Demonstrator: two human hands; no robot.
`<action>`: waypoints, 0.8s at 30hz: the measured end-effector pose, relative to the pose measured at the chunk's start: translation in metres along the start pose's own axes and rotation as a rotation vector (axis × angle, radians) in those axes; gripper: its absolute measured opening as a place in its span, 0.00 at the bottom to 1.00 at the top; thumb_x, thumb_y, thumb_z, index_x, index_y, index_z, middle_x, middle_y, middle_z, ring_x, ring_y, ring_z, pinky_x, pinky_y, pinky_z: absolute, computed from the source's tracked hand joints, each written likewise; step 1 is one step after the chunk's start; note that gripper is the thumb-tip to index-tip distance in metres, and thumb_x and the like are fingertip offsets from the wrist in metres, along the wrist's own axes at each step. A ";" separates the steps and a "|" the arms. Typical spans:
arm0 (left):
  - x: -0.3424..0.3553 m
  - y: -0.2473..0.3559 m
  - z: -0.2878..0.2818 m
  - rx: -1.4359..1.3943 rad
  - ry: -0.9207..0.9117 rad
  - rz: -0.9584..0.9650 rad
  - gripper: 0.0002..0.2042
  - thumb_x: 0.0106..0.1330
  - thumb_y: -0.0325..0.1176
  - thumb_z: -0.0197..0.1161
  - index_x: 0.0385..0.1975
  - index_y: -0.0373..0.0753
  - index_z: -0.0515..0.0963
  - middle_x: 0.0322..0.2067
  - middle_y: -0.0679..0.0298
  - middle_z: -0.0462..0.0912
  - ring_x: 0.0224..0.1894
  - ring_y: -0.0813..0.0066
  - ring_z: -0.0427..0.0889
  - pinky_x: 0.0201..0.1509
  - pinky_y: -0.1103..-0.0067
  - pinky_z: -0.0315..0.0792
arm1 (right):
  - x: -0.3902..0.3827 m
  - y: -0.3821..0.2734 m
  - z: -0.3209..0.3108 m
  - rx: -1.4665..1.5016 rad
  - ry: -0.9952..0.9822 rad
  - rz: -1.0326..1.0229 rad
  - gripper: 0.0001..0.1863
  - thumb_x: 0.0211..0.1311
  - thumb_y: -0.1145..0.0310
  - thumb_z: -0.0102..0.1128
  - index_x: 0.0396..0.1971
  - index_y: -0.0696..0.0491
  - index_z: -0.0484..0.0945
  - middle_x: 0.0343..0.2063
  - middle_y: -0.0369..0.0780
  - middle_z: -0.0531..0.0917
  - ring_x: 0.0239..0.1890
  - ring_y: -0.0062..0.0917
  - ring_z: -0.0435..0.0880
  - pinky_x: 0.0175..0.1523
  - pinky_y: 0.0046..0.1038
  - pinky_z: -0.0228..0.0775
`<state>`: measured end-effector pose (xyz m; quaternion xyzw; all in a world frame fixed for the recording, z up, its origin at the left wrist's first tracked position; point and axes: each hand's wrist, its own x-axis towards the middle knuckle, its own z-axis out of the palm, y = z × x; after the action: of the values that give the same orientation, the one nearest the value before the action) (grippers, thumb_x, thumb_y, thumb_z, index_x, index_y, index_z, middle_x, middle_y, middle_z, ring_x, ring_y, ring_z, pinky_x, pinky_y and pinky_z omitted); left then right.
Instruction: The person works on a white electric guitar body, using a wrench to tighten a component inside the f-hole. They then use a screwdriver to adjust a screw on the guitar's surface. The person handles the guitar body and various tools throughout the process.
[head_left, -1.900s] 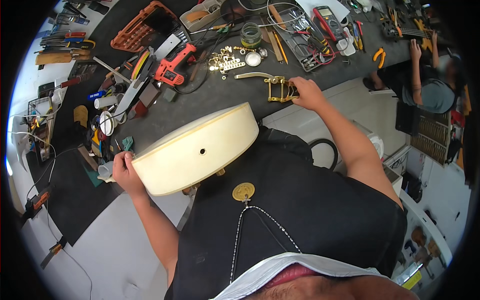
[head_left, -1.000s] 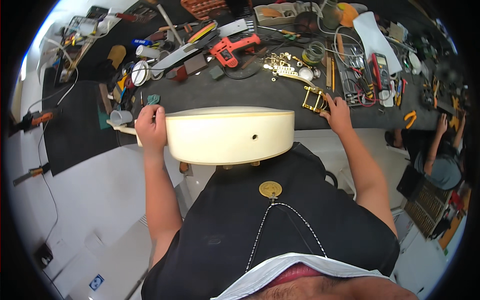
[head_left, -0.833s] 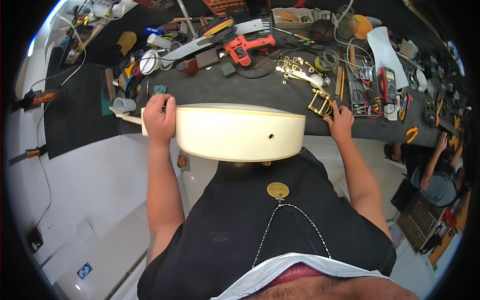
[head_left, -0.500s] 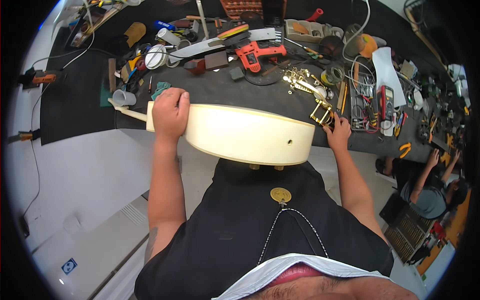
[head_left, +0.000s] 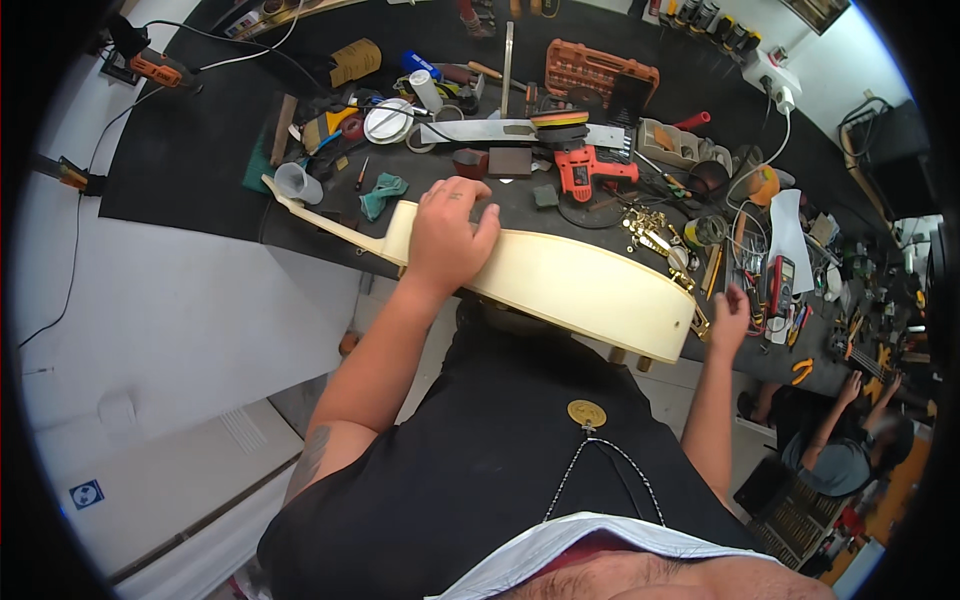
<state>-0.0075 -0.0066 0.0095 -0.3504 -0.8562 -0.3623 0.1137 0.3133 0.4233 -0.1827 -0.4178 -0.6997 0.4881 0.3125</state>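
Note:
A cream electric guitar point(head_left: 590, 285) stands on its edge along the near side of the bench, its side facing up and its neck pointing left. My left hand point(head_left: 448, 235) grips it over the upper side near the neck end, with the fingertips hidden beyond the body. At the guitar's right end lies a gold metal tailpiece point(head_left: 702, 322), partly hidden by the body. My right hand point(head_left: 732, 318) is just right of that piece, apart from it, with curled fingers; whatever they may hold does not show.
Small gold hardware point(head_left: 650, 230) lies beyond the guitar. An orange sander point(head_left: 585, 170), a green cloth point(head_left: 383, 195) and a plastic cup point(head_left: 298, 184) are also on the bench. To the right are a red multimeter point(head_left: 781, 285) and another person point(head_left: 835, 450) at work.
My right hand has come off the gold tailpiece, which now sits against the guitar's end. The guitar slopes more, right end nearer me. My view has turned, shifting the bench items.

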 end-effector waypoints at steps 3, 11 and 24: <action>0.000 -0.006 -0.027 -0.144 0.009 -0.018 0.09 0.61 0.28 0.69 0.39 0.35 0.80 0.41 0.53 0.84 0.45 0.50 0.81 0.52 0.61 0.75 | -0.012 -0.136 0.006 0.085 -0.084 -0.059 0.15 0.73 0.75 0.62 0.56 0.60 0.80 0.53 0.39 0.83 0.56 0.24 0.81 0.66 0.28 0.69; 0.002 -0.100 -0.057 -0.168 -0.308 0.068 0.12 0.67 0.40 0.68 0.38 0.38 0.83 0.41 0.55 0.85 0.48 0.50 0.80 0.57 0.62 0.75 | -0.129 -0.357 0.083 -0.322 -0.254 -0.585 0.10 0.73 0.74 0.60 0.51 0.58 0.80 0.41 0.34 0.80 0.43 0.18 0.76 0.53 0.23 0.69; -0.007 -0.116 -0.058 -0.367 -0.366 -0.141 0.18 0.68 0.46 0.65 0.31 0.33 0.81 0.35 0.47 0.83 0.43 0.45 0.83 0.49 0.57 0.76 | -0.142 -0.345 0.154 -0.280 -0.278 -0.182 0.13 0.74 0.68 0.63 0.50 0.62 0.81 0.38 0.36 0.85 0.41 0.18 0.81 0.50 0.25 0.73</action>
<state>-0.0855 -0.1079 -0.0150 -0.3644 -0.8046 -0.4491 -0.1343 0.1510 0.1715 0.0884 -0.3208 -0.8318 0.4090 0.1948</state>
